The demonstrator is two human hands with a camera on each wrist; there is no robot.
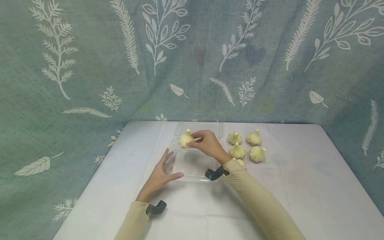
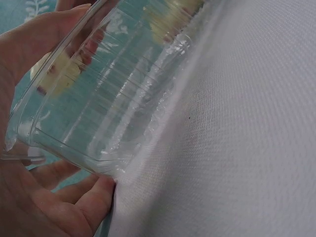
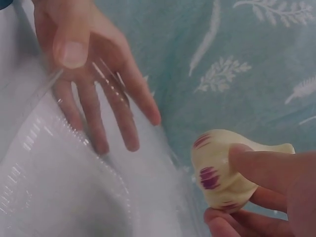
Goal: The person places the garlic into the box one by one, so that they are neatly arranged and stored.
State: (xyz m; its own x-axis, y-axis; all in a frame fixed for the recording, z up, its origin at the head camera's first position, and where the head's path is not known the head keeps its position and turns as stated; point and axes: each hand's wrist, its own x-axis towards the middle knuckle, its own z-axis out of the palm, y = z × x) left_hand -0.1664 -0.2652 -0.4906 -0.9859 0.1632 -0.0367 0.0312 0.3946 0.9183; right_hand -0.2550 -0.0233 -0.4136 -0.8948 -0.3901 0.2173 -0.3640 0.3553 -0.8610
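A cream garlic bulb with purple patches [image 3: 217, 170] is pinched between the thumb and fingers of my right hand [image 1: 207, 143]. It is above the far left part of a clear plastic container [image 1: 195, 163], whose lid [image 1: 201, 128] lies folded back behind it. My left hand [image 1: 160, 175] is at the container's left side, fingers spread and fairly straight, thumb by the near left corner. In the left wrist view its fingertips [image 2: 101, 190] are at the container's lower corner. Whether they press on it I cannot tell.
Several more garlic bulbs [image 1: 237, 151] stand close together right of the container, one partly hidden by the right sleeve. A white cloth [image 1: 288, 193] covers the table. Behind hangs a blue-green curtain [image 1: 192, 83] with white leaf prints.
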